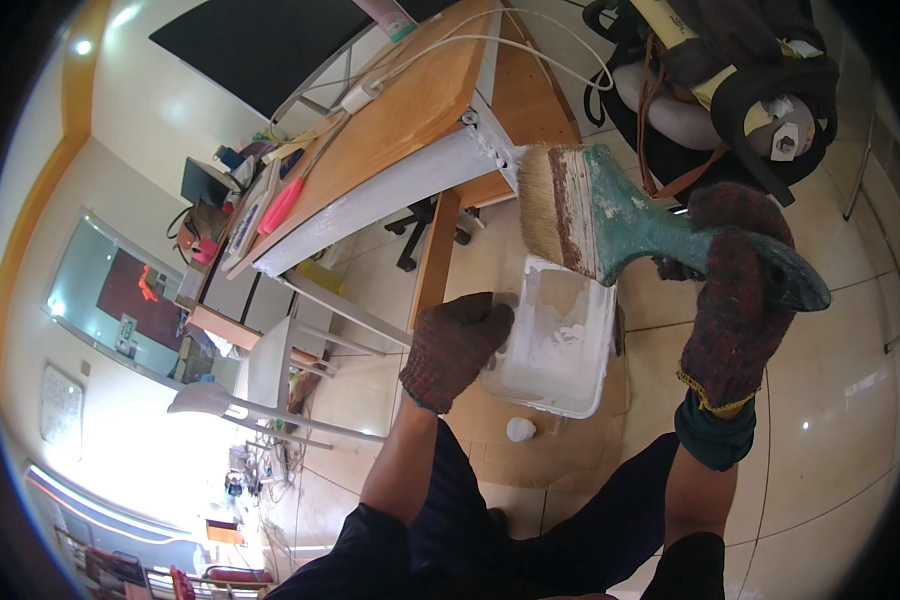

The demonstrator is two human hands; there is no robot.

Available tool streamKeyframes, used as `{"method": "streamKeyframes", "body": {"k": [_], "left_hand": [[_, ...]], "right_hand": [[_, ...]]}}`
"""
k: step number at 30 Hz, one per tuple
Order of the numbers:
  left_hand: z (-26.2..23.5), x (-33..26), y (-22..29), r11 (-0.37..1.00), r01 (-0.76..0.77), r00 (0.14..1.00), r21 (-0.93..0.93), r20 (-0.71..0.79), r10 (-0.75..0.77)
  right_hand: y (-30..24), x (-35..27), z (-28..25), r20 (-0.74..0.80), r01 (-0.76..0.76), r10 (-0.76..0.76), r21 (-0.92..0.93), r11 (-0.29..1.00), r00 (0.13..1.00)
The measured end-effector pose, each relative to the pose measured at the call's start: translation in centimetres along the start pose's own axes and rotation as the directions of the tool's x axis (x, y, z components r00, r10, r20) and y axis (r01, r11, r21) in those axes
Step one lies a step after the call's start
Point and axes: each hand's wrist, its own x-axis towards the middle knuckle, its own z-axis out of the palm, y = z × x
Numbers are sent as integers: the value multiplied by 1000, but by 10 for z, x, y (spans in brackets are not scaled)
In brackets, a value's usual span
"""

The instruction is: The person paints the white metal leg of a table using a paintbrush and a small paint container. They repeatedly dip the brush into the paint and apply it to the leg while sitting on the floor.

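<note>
Above the floor, gloved fingers of the right hand (738, 300) wrap tight round the green handle of a wide brush (610, 215) — bristles turned toward the desk's white-painted edge (390, 195). The left hand (457, 345), gloved too, closes on the rim of a white tub (560, 345), steadying it. The tub sits on cardboard (530, 445), probably to catch drips, just beside a small white lid (521, 429).
</note>
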Motion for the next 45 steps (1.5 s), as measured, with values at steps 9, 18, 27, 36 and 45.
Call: {"method": "streamKeyframes", "body": {"k": [9,18,27,36,45], "left_hand": [[3,2,2,999,44,999,20,26,-45],[-3,-7,-1,999,7,1000,39,-13,-6],[4,-3,-2,999,36,999,-20,40,-35],[3,-7,-6,999,20,1000,-32,9,-20],[8,-5,-10,1000,22,999,0,31,-22]], "right_hand": [[6,13,-18,-201,117,-121,-30,993,972],[8,10,-2,-40,-46,48,57,997,998],[-3,15,0,-140,127,-148,-150,981,979],[7,11,-4,-48,-26,26,-15,1000,999],[-3,0,-3,-144,-14,-3,-118,993,990]]}}
